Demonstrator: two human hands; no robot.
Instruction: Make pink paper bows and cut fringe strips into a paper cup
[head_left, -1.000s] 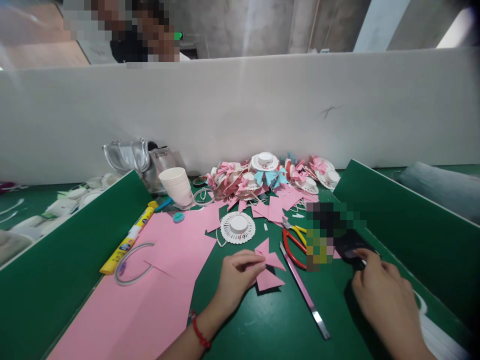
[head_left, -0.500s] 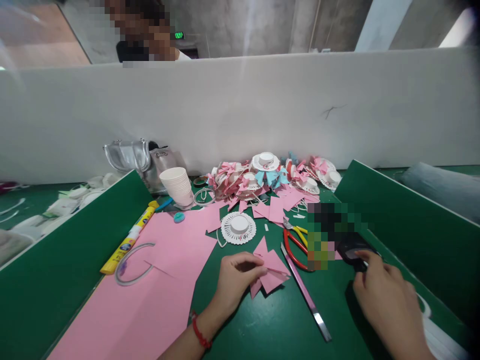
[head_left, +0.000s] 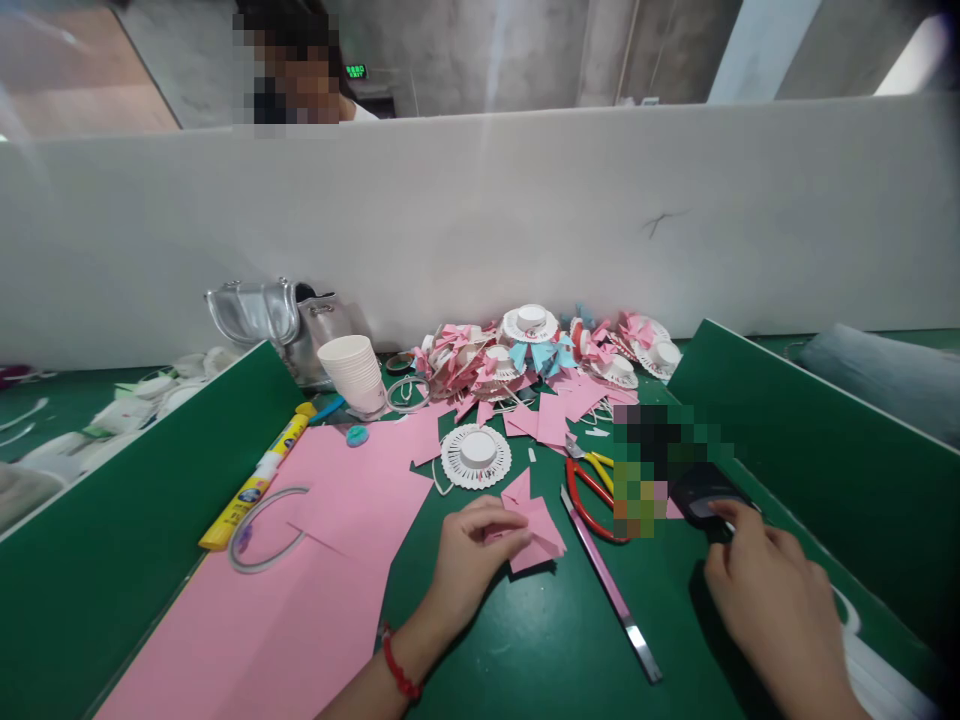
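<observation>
Thumb and fingers of my left hand (head_left: 476, 540) pinch a folded piece of pink paper (head_left: 538, 535), held low over the green tabletop. The paper has several pointed corners; part of it is hidden behind my fingers. My right hand (head_left: 772, 590) is at the right, its index finger reaching onto a dark, flat, phone-like object (head_left: 701, 492), partly pixelated. The thumb sits apart from that finger, and I see no grip. Between my hands lies a slim pink-and-metal craft knife (head_left: 611, 590). Beyond my left hand rests a white paper hat (head_left: 477, 456) with a slitted brim.
Red-handled pliers (head_left: 589, 505) lie beside the knife. Large pink paper (head_left: 300, 600) covers the left side, with a yellow glue tube (head_left: 259, 480) and a clear ring (head_left: 266, 530). Stacked paper cups (head_left: 352, 375) and piled little hats (head_left: 480, 360) stand behind. Green dividers (head_left: 150, 520) flank the table.
The pink paper in my left hand has turned and drawn in toward the fingers, its lower and right points now less spread. My right hand stays at the dark object.
</observation>
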